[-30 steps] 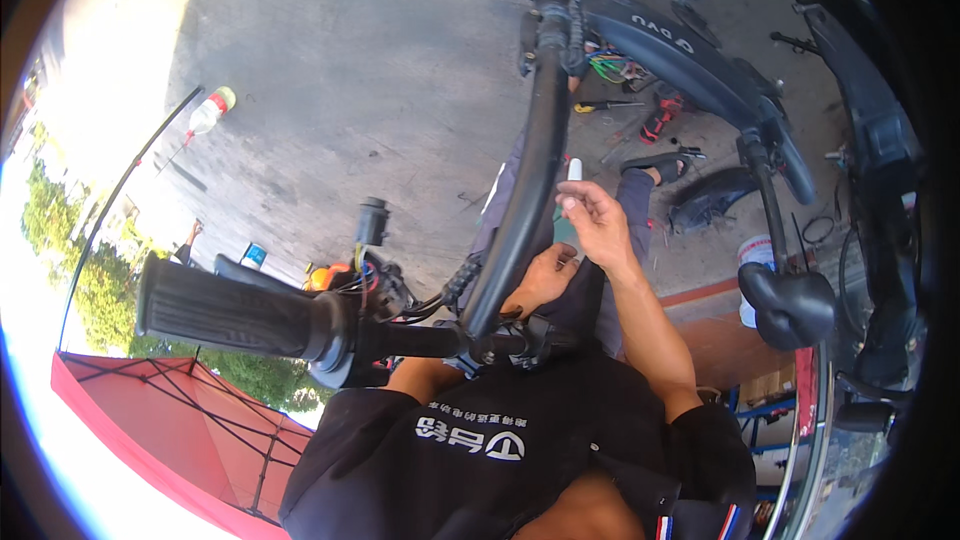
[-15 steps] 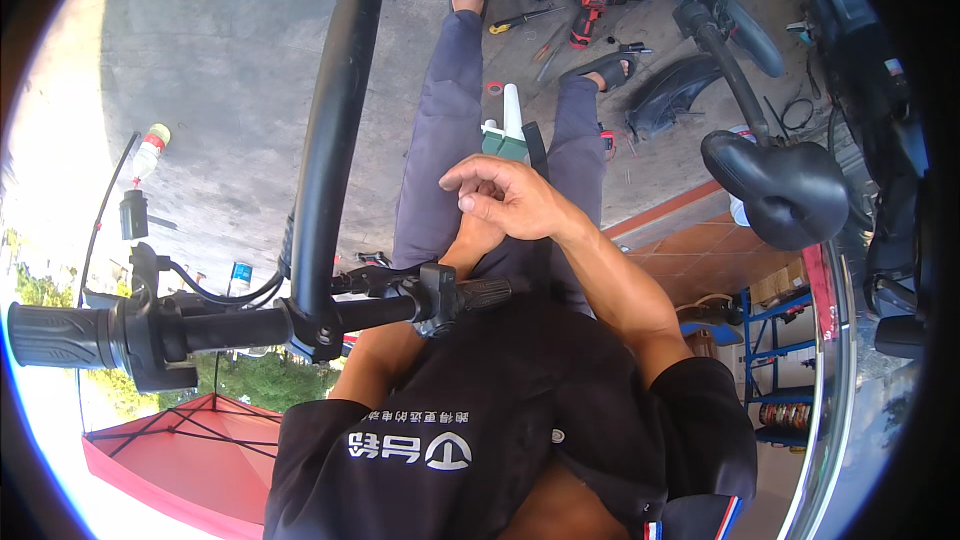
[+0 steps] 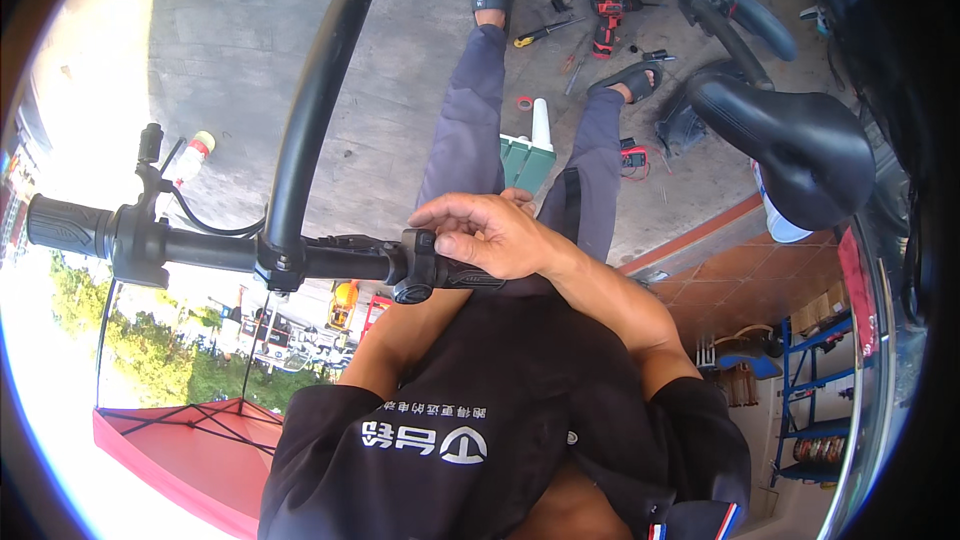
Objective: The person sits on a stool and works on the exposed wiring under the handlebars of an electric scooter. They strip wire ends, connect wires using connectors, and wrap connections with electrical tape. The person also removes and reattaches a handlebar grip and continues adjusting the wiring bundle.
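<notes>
My right hand (image 3: 500,235) sits half-open beside the handlebar switch housing (image 3: 420,258), presumably for reach; my left hand's (image 3: 518,198) hold, mostly hidden beneath, I cannot tell.

Left hand (image 3: 519,197) mostly invisible behind right hand (image 3: 505,233); handlebar stem (image 3: 318,105) partly beyond top edge

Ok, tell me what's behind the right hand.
A bit of the left hand shows past the upper edge of the right hand. The rest is covered, so whether it holds anything can't be seen.

daylight | ground (image 3: 240,70) mostly shaded | left blown out | rim bowed, perhaps soft
</notes>
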Demonstrator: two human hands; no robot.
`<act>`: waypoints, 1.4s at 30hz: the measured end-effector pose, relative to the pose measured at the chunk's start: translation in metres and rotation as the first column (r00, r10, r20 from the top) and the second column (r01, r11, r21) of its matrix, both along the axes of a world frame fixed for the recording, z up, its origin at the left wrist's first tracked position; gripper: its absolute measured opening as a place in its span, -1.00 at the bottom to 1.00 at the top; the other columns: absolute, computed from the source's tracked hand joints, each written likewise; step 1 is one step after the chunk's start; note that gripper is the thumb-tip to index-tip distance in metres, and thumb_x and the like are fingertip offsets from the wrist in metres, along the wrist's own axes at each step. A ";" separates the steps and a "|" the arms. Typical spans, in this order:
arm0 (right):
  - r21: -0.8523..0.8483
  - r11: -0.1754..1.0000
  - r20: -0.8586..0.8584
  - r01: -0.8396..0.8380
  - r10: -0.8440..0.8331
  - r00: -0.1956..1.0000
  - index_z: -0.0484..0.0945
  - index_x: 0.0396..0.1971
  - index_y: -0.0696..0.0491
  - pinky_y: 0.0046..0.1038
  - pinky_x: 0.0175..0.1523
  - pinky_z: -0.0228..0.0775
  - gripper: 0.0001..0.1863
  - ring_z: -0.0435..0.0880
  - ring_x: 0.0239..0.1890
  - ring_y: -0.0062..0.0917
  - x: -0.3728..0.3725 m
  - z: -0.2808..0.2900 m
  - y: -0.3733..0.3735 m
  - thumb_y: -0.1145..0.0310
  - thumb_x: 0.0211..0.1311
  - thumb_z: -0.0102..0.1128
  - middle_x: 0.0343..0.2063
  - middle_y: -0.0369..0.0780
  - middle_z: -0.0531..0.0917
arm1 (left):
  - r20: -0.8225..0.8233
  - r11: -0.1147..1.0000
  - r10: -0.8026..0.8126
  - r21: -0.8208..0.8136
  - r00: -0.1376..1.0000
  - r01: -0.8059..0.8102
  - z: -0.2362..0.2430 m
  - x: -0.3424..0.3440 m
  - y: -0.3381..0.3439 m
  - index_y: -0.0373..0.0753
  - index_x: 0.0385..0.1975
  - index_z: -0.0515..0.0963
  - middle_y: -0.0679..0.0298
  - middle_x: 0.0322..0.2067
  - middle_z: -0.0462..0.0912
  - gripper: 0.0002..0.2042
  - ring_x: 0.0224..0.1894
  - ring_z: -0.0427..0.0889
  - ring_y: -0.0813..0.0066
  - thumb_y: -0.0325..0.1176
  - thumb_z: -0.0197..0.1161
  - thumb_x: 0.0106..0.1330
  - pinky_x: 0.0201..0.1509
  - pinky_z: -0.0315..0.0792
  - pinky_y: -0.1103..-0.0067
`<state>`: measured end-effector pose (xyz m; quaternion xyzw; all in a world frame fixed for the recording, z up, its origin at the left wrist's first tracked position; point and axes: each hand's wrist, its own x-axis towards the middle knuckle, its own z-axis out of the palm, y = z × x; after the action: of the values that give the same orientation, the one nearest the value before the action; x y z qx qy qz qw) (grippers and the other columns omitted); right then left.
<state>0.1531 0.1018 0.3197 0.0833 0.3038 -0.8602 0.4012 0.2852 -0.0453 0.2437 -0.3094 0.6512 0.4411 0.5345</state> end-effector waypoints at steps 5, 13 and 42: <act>-0.104 0.995 0.075 0.004 0.004 0.997 0.50 0.08 0.22 -0.59 -0.10 0.45 -0.65 0.60 -0.21 -0.71 0.002 -0.007 -0.020 0.28 0.47 0.09 -0.25 -0.31 0.67 | -0.011 1.000 -0.002 0.003 1.000 0.002 0.000 0.004 0.002 -0.37 0.00 0.50 0.11 -0.25 0.68 -0.69 -0.20 0.67 0.40 -0.34 0.24 0.35 -0.09 0.53 0.45; -0.206 0.977 0.178 -0.047 0.084 0.980 0.52 0.02 0.19 -0.62 -0.15 0.44 -0.67 0.57 -0.26 -0.73 -0.001 -0.013 -0.019 0.28 0.43 0.12 -0.24 -0.32 0.65 | -0.006 1.000 0.006 0.002 1.000 -0.006 0.003 0.000 -0.003 -0.36 -0.01 0.51 0.13 -0.27 0.68 -0.71 -0.23 0.66 0.42 -0.35 0.24 0.35 -0.12 0.53 0.46; 0.003 0.989 -0.052 -0.148 0.148 0.988 0.36 0.24 0.15 -0.37 0.03 0.47 -0.19 0.59 -0.02 -0.43 -0.015 0.020 -0.006 0.26 -0.04 0.51 0.03 -0.14 0.57 | 0.032 0.999 0.042 -0.036 0.999 -0.041 -0.006 -0.005 0.020 -0.32 -0.08 0.54 0.18 -0.36 0.67 -0.77 -0.35 0.64 0.51 -0.39 0.24 0.33 -0.23 0.53 0.52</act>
<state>0.1376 0.0963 0.3398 0.0379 0.3193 -0.8300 0.4557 0.2804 -0.0257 0.2377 -0.3394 0.6433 0.4355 0.5303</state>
